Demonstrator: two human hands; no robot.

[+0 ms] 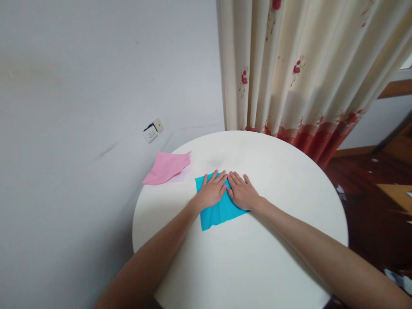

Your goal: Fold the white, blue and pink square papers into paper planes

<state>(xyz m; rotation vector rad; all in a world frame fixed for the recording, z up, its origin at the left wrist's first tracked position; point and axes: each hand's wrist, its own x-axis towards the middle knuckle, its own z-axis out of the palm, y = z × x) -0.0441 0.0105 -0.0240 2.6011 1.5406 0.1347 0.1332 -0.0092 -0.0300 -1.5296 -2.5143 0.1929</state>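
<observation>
1. Head view, starting at the far left: plain wall with a small white socket (153, 130) low down, just past the counter's far-left edge.
2. Next along, a pink paper (167, 168) sits on the far-left edge of the round white counter (283, 257), one corner hanging out over the rim. It looks partly folded, with a paler sheet peeking out under it. It's near the blue one but not touching.
3. The blue paper (216, 212) lies roughly mid-counter, a bit toward the left edge, flat and skewed a little.
4. Left hand (211, 191) is palm-down on the blue paper's far part, fingers spread and flat. No pinching, just pressing.
5. Right hand (243, 192) is right beside it, also flat with fingers fanned, pressing the paper's right side. The two sets of fingertips nearly meet at the far edge, making a little tent shape.
6. My take on doing this bit well: keep both palms down so the sheet can't slide on that smooth top, line up the edges before committing, then run the fingertips outward from the middle so the crease comes out sharp and not wavy.
7. Containers: none that I can see. No box, tray or bin on the counter, so nothing's holding anything.
8. Far right: a cream curtain (299, 68) with red flowers hangs behind the counter, and dark wood floor (360, 193) shows past the right edge.
</observation>
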